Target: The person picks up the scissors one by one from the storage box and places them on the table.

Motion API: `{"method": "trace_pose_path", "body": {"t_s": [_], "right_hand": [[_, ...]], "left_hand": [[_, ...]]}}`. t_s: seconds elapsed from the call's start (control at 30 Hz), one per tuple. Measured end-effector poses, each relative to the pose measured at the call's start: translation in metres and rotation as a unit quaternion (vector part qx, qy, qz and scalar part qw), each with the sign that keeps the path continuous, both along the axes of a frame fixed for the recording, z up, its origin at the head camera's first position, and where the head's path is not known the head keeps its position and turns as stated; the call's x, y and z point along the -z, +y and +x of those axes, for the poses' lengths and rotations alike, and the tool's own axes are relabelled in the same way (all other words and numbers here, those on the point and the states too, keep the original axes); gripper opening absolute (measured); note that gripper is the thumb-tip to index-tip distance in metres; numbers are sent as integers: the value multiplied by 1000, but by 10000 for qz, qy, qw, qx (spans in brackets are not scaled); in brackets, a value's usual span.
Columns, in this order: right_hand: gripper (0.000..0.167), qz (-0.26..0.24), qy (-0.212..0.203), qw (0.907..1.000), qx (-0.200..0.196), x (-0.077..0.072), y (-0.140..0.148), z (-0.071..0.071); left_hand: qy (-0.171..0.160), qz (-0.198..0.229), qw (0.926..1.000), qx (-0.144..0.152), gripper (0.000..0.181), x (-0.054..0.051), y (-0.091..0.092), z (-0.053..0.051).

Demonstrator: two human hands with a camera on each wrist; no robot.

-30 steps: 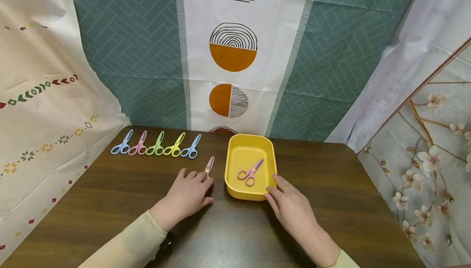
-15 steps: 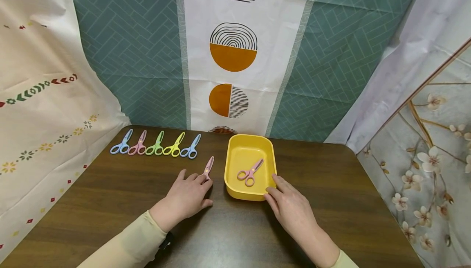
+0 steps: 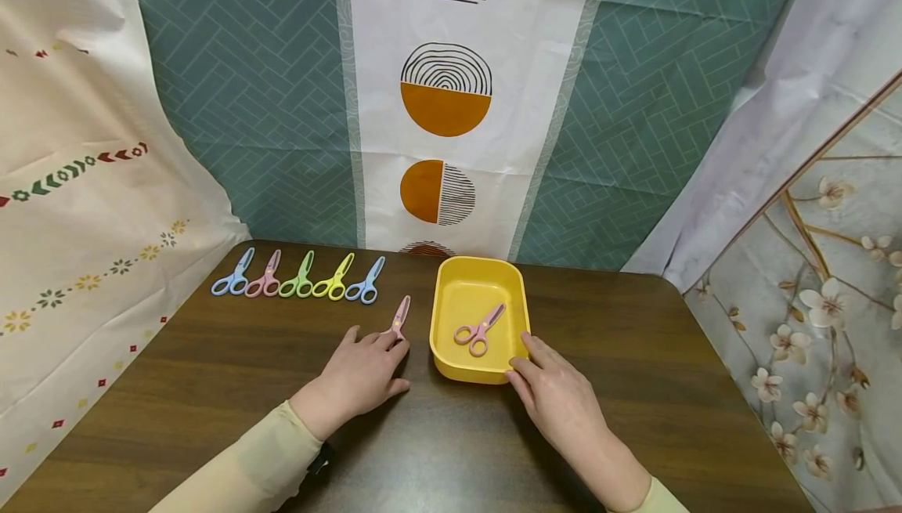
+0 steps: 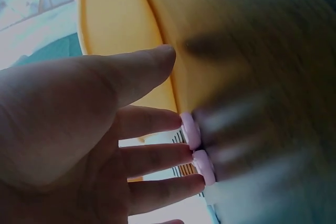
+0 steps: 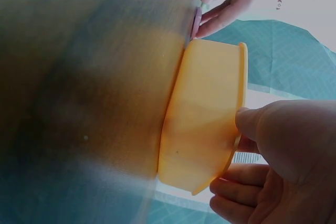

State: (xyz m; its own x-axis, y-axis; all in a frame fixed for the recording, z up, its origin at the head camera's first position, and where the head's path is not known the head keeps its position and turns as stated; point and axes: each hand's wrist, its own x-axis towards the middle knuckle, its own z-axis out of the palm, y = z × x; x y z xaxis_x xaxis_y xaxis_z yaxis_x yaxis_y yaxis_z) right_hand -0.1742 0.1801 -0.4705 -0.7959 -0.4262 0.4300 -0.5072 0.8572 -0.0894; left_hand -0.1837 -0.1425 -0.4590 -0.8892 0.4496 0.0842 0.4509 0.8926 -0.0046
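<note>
A pair of pink scissors [image 3: 399, 320] lies on the table left of a yellow plastic bin [image 3: 438, 317]. My left hand [image 3: 358, 370] touches its handle loops [image 4: 191, 130] with extended fingertips; in the left wrist view the thumb stands apart from them. My right hand [image 3: 560, 395] holds the bin's near right corner, its thumb [image 5: 247, 121] at the rim and a finger partly hidden behind it. A second pair of pink scissors [image 3: 480, 330] lies inside the bin.
At the back left, several scissors lie in a row: blue scissors [image 3: 235, 272], pink [image 3: 265, 275], green [image 3: 299, 276], yellow [image 3: 335, 278] and more blue scissors [image 3: 366, 282]. Patterned cloths [image 3: 451, 129] hang behind and beside the wooden table [image 3: 451, 435].
The pink scissors under my left fingertips have shifted very slightly away from me. My right hand and the yellow bin have stayed where they were.
</note>
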Motion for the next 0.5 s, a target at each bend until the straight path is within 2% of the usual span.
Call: {"method": "trace_pose_path", "body": {"t_s": [0.5], "right_hand": [[27,-17,1,10000,3,-1,0,0]], "left_hand": [[-161,-31,9993,-330,58,7,6,-28]]}}
